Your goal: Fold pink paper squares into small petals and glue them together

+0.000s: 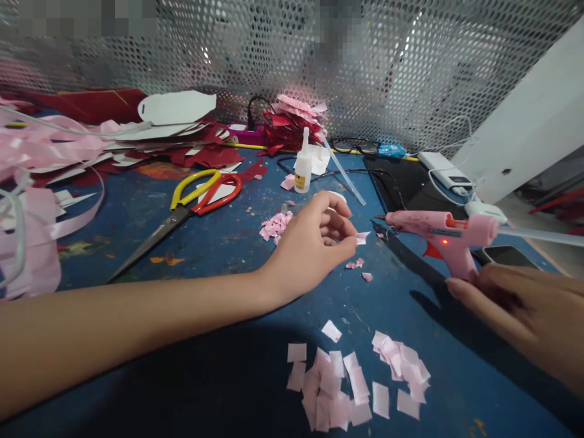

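My left hand (pixel 314 243) reaches across the blue table (pixel 205 255) and pinches a small pink paper piece (pixel 363 238) between thumb and fingers. My right hand (pixel 524 310) rests at the right, its fingers at the base of a pink hot glue gun (pixel 440 234) that stands on the table with a red light lit, nozzle pointing left. Whether the fingers grip the handle is unclear. Several small pink paper squares (pixel 356 383) lie in a heap near me, and a few loose bits (pixel 358 264) lie under my left hand.
Yellow-and-red scissors (pixel 182 210) lie at the left centre. A white glue bottle (pixel 303 164) stands behind. Pink ribbon (pixel 31 201) and red and white cut paper (pixel 173 131) pile at left. Glasses (pixel 356 146), a power bank (pixel 444 170) and a phone (pixel 506 255) sit right. Perforated metal mesh (pixel 410 67) closes the back.
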`<control>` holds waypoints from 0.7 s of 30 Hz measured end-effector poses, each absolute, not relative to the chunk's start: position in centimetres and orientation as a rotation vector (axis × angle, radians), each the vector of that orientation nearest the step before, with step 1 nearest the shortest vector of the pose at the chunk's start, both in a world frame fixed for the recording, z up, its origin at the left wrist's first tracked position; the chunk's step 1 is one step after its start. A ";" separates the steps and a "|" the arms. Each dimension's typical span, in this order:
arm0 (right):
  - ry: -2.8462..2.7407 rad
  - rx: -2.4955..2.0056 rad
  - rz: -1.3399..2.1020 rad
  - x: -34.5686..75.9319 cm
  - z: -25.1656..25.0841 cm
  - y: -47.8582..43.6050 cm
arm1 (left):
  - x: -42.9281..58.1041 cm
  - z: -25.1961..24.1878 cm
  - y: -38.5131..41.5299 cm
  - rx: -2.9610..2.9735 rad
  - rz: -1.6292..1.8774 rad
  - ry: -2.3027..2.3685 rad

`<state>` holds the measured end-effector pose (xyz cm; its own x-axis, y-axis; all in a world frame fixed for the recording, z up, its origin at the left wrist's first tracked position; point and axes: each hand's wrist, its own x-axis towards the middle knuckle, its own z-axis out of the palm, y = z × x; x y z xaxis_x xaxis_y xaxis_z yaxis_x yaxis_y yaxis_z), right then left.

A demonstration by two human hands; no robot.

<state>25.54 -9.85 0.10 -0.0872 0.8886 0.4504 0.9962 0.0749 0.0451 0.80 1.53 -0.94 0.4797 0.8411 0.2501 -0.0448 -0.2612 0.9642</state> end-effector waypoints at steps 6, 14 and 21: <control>-1.724 -2.124 -0.064 26.2 -0.4 -7.4 | 0.8 -0.7 1.2 1.682 0.913 0.679; -1.613 -2.029 0.334 24.5 0.0 -7.1 | 0.9 -0.7 1.4 1.554 0.917 0.714; -1.795 -1.788 0.048 24.7 -0.2 -9.0 | 1.0 -0.5 1.5 1.431 0.920 0.706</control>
<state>24.72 -8.96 -0.20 0.0861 0.9210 0.3799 0.8994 0.0922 -0.4273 1.00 1.50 -0.49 0.4974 0.8588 0.1225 -0.1036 -0.0814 0.9913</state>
